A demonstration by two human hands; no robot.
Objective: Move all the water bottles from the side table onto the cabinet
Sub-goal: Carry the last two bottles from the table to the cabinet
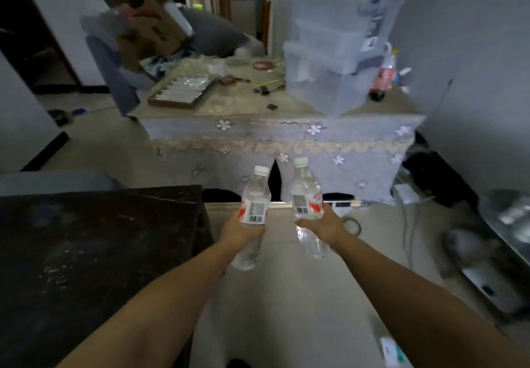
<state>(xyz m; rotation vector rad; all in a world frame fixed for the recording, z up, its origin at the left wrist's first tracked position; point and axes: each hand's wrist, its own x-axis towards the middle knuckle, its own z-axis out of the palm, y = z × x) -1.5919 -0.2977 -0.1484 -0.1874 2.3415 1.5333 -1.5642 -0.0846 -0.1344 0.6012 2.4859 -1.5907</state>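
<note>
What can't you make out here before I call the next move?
- Left bottle: its middle is hidden by the left hand, so the grip is only partly seen.
- Right bottle: its label text is too small to read.
- Red-label bottle: blurred, contents unclear.
- Stacked bins: translucent and blurred; contents unreadable.
- Dark table: cut off by the left edge of the head view.

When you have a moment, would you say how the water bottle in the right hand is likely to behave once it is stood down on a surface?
The water bottle in the right hand is tall and narrow, so it may tip if nudged. It looks full of clear water, so probably fairly heavy for its size. Laid on its round side, it would likely roll.
</note>
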